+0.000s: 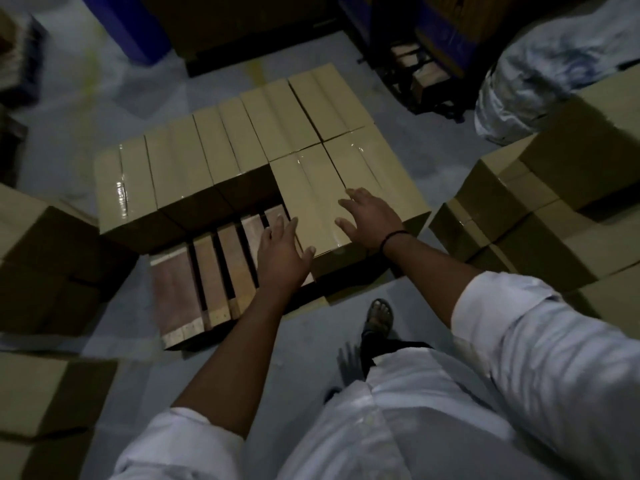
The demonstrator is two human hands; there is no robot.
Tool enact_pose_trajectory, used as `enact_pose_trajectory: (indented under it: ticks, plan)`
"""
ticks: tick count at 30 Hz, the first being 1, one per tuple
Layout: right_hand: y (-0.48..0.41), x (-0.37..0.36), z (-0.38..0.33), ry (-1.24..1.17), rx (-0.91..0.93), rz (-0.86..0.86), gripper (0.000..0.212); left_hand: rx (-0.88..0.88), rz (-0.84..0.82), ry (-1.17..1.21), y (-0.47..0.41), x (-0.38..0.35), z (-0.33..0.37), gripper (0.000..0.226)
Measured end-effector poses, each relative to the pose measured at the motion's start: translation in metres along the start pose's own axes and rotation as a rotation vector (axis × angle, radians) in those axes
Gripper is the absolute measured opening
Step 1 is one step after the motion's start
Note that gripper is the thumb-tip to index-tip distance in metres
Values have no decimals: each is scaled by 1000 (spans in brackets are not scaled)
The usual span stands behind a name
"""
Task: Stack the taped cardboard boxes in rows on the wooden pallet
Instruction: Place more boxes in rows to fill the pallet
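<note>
A wooden pallet (207,271) lies on the grey floor, its near-left slats bare. Several taped cardboard boxes stand on it in a back row (194,157), and two more form a front row at the right. My left hand (282,254) hovers with fingers spread at the left edge of the nearest front box (311,199). My right hand (370,218), a black band on its wrist, is spread just above that box's top near its right side. Neither hand holds anything.
Loose taped boxes are stacked at the right (540,220) and at the left (41,258), with more at the lower left (45,393). A plastic-wrapped bundle (540,64) lies at the back right. My sandalled foot (379,315) stands on the floor before the pallet.
</note>
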State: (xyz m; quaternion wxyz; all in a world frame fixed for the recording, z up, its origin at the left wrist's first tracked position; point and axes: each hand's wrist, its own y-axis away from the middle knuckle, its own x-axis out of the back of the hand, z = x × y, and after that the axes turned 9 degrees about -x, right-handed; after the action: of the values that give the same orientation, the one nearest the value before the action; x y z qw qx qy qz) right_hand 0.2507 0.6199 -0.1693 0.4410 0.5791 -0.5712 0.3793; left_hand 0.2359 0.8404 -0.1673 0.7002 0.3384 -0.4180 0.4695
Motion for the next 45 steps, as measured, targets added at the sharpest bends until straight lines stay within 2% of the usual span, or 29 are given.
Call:
enact_pose_trajectory:
  ticks: [8, 15, 21, 32, 45]
  plan:
    - [55, 18, -6, -7, -52, 68, 52, -56, -6, 40, 38, -1, 13, 75]
    - [62, 28, 28, -7, -124, 89, 52, -94, -5, 3, 22, -3, 24, 75]
    - [43, 19, 53, -10, -159, 32, 53, -78, -49, -23, -14, -22, 32, 75]
    - [-30, 9, 120, -36, -112, -172, 54, 105, -190, 32, -81, -63, 57, 76]
    - [-131, 1, 153, -51, -8, -281, 54, 293, -120, 71, -144, -75, 57, 75]
